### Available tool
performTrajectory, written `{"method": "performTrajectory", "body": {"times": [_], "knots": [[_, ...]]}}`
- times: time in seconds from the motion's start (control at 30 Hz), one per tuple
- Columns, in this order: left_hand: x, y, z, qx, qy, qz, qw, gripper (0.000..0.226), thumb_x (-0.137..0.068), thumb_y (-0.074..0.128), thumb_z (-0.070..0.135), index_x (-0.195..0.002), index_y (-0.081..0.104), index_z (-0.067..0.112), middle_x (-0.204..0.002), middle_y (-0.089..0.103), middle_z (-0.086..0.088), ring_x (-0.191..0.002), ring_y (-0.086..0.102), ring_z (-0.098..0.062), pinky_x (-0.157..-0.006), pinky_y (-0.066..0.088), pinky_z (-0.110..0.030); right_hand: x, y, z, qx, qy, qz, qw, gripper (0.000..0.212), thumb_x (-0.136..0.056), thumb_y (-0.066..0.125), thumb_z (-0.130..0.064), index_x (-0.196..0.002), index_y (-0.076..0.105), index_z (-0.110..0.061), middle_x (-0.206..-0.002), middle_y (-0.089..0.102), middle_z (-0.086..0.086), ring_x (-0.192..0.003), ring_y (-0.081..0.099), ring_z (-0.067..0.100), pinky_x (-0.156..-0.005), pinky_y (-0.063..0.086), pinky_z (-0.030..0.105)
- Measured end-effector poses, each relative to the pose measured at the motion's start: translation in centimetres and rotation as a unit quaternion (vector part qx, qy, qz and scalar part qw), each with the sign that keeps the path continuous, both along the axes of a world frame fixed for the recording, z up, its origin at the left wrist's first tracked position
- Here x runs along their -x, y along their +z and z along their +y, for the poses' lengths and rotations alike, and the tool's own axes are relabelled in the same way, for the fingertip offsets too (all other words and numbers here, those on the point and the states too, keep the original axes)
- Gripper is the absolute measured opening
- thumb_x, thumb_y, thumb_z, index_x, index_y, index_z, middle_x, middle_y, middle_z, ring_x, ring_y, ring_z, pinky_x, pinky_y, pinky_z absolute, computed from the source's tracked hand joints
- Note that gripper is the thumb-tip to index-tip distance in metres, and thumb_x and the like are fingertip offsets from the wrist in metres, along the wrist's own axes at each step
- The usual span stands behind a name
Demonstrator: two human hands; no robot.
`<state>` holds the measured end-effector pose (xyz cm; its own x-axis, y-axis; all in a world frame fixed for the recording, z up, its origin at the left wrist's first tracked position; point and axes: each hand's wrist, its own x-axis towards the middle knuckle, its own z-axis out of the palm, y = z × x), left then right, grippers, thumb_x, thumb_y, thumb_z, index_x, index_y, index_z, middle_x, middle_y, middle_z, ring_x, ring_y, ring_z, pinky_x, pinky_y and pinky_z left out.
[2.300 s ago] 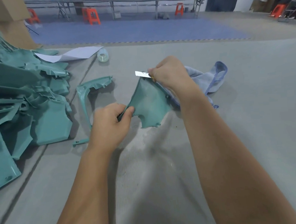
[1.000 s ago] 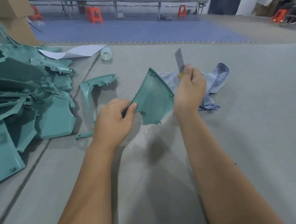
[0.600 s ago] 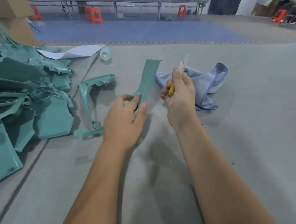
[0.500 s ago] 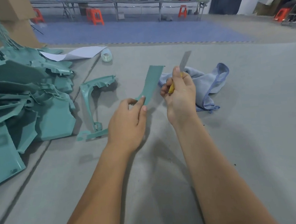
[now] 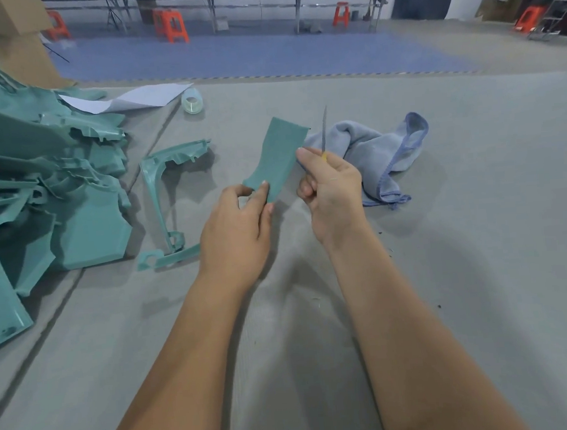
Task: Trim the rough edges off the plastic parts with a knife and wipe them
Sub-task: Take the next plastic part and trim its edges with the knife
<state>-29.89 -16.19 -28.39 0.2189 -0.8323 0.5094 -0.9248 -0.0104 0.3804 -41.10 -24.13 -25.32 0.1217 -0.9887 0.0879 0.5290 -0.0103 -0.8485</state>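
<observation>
1. Both forearms reach from the near edge toward the middle of the grey tabletop (image 5: pixel 475 201). The wrists are raised, so neither hand rests on the surface.
2. The left hand (image 5: pixel 234 228) pinches the near end of the plastic part (image 5: pixel 276 158) between thumb and fingers. The part is lifted and stands away from the hand toward the far side.
3. This grip is only at one end. I judge that pressure from the blade could bend the thin part or turn it in the pinch, and then the cut would go off the edge.
4. The right hand (image 5: pixel 332 191) is curled round the yellow handle of the knife (image 5: pixel 324 129), just right of the part. The blade points up and away, and does not touch the plastic.
5. The blade is near the left fingertips, so a slip toward the near side could cut them.
6. The blue cloth (image 5: pixel 377 154) lies just behind the right hand, ready for wiping. A careless swing of the knife may catch it.
7. More plastic parts lie to the left in a pile (image 5: pixel 38 185). One frame piece (image 5: pixel 160 196) lies between the pile and the hands.
</observation>
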Motion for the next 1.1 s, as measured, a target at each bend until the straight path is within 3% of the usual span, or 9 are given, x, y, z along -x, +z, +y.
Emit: {"method": "performTrajectory", "body": {"times": [0.17, 0.3, 0.53, 0.7, 0.8, 0.9, 0.97, 1.03, 1.1], "knots": [[-0.4, 0.0, 0.1, -0.008, 0.01, 0.004, 1.0, 0.043, -0.098, 0.044, 0.032, -0.138, 0.051, 0.02, -0.126, 0.053, -0.011, -0.102, 0.056, -0.029, -0.075, 0.048, -0.039, 1.0, -0.1, -0.3, 0.028, 0.011, 0.05, 0.998, 0.008, -0.089, 0.066, -0.006, -0.087, 0.06, -0.001, -0.048, 0.046, -0.008, -0.047, 0.035, 0.011, -0.048, 0.035, 0.019], [-0.9, 0.0, 0.1, -0.012, 0.007, -0.015, 1.0, 0.042, -0.098, 0.047, 0.031, -0.139, 0.051, 0.02, -0.116, 0.058, -0.01, -0.102, 0.055, -0.028, -0.074, 0.046, -0.037, 1.8, -0.1, -0.7, 0.072, -0.018, 0.11, 0.991, 0.013, -0.089, 0.065, -0.004, -0.076, 0.063, -0.008, -0.046, 0.04, -0.005, -0.045, 0.035, 0.009, -0.046, 0.035, 0.017], [-2.4, -0.3, 0.2, -0.018, 0.047, 0.033, 0.998, 0.041, -0.098, 0.048, 0.033, -0.137, 0.053, 0.023, -0.111, 0.061, -0.007, -0.098, 0.055, -0.028, -0.07, 0.039, -0.033, 4.3, -0.3, -2.0, -0.032, -0.108, -0.01, 0.994, 0.026, -0.092, 0.056, -0.006, -0.068, 0.052, -0.014, -0.044, 0.029, -0.007, -0.039, 0.025, 0.008, -0.04, 0.023, 0.021], [-2.2, -0.4, 0.0, -0.005, 0.031, 0.034, 0.999, 0.041, -0.093, 0.058, 0.03, -0.133, 0.056, 0.024, -0.107, 0.06, -0.004, -0.096, 0.055, -0.027, -0.07, 0.041, -0.034, 2.2, -1.2, -1.5, -0.05, -0.034, 0.053, 0.997, 0.038, -0.103, 0.044, -0.027, -0.071, 0.055, -0.01, -0.041, 0.029, -0.008, -0.034, 0.026, 0.006, -0.038, 0.023, 0.018], [-1.9, -0.4, -0.1, 0.006, 0.047, 0.039, 0.998, 0.029, -0.086, 0.067, 0.027, -0.11, 0.051, 0.021, -0.099, 0.057, -0.001, -0.092, 0.055, -0.025, -0.066, 0.036, -0.031, 0.9, -1.8, -0.9, -0.025, 0.011, 0.024, 0.999, 0.026, -0.097, 0.057, -0.026, -0.073, 0.055, -0.017, -0.046, 0.029, -0.009, -0.039, 0.022, 0.006, -0.039, 0.022, 0.019], [-1.4, -0.3, -0.3, 0.016, 0.053, 0.055, 0.997, 0.038, -0.083, 0.069, 0.023, -0.099, 0.035, 0.022, -0.093, 0.052, 0.001, -0.084, 0.055, -0.027, -0.062, 0.036, -0.033, 1.0, -2.4, -0.9, 0.029, 0.011, 0.042, 0.999, 0.007, -0.096, 0.059, -0.011, -0.094, 0.065, -0.008, -0.051, 0.044, -0.01, -0.041, 0.027, 0.006, -0.042, 0.027, 0.018], [-1.5, -0.1, -0.4, 0.009, 0.052, 0.08, 0.995, 0.043, -0.085, 0.066, 0.02, -0.116, 0.036, 0.021, -0.103, 0.057, -0.003, -0.092, 0.057, -0.029, -0.068, 0.042, -0.036, 1.2, -2.5, -1.1, 0.009, 0.003, 0.041, 0.999, 0.015, -0.099, 0.053, -0.009, -0.111, 0.061, -0.004, -0.061, 0.049, -0.009, -0.043, 0.032, 0.005, -0.045, 0.032, 0.018], [-1.9, 0.1, -0.4, -0.04, 0.06, 0.108, 0.992, 0.049, -0.088, 0.061, 0.025, -0.13, 0.036, 0.024, -0.107, 0.061, -0.001, -0.097, 0.058, -0.029, -0.076, 0.045, -0.038, 1.5, -2.2, -1.4, -0.017, 0.001, 0.009, 1.0, 0.015, -0.102, 0.048, -0.011, -0.114, 0.057, -0.013, -0.062, 0.047, -0.006, -0.045, 0.039, 0.006, -0.05, 0.04, 0.019], [-2.8, 0.2, -0.4, -0.112, 0.059, 0.141, 0.982, 0.028, -0.09, 0.056, 0.032, -0.117, 0.05, 0.031, -0.091, 0.062, 0.01, -0.091, 0.06, -0.023, -0.073, 0.043, -0.034, 2.0, -2.0, -1.7, -0.027, 0.016, -0.041, 0.999, 0.016, -0.104, 0.042, -0.011, -0.111, 0.055, -0.017, -0.056, 0.044, -0.004, -0.048, 0.047, 0.01, -0.056, 0.047, 0.022]]}}
